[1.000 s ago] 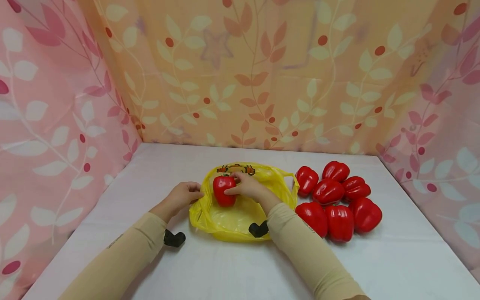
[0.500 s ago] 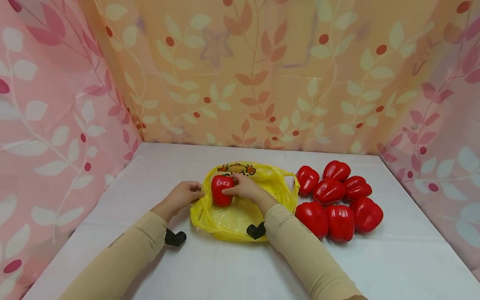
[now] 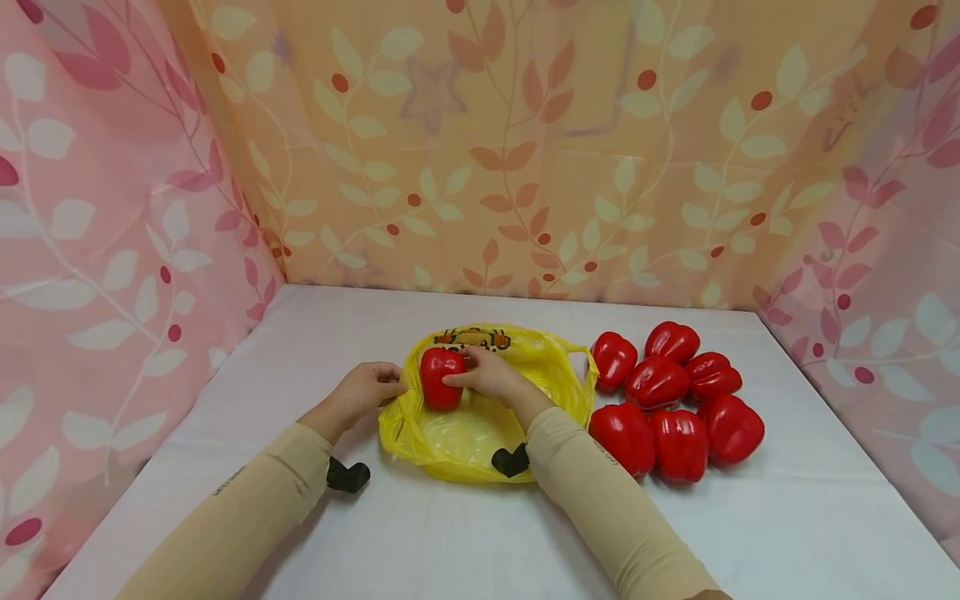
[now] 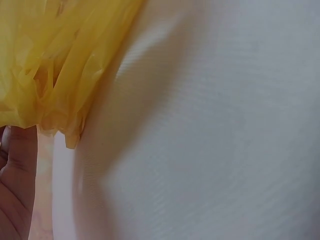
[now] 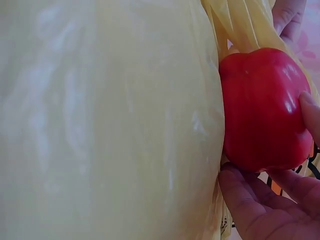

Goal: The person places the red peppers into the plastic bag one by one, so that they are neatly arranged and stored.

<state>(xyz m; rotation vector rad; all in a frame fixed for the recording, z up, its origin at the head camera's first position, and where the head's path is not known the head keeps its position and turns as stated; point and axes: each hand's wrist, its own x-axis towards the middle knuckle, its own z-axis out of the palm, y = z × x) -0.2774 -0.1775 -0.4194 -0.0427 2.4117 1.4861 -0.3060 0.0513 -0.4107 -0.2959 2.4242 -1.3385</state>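
Observation:
A yellow plastic bag (image 3: 480, 454) lies spread with its mouth facing up in the head view. My right hand (image 3: 491, 373) grips a glossy red bell pepper (image 3: 441, 380) inside the mouth, near its left side. In the right wrist view the thumb lies on one side of the pepper (image 5: 267, 107) and the other fingers curl under it. My left hand (image 3: 367, 390) pinches the bag's left edge between thumb and fingers. The left wrist view shows the gathered yellow plastic (image 4: 60, 75) above part of that hand (image 4: 17, 185).
Several more red bell peppers (image 3: 657, 383) lie grouped to the right of the bag on the white tabletop (image 3: 420, 542). Floral curtains (image 3: 525, 167) stand behind and at both sides. A black wrist mount (image 3: 348, 477) sticks out by the left sleeve, and another (image 3: 512, 460) by the right one.
My right hand has shifted slightly left with the bell pepper, closer to the bag's left side. The left hand keeps its hold on the bag's edge.

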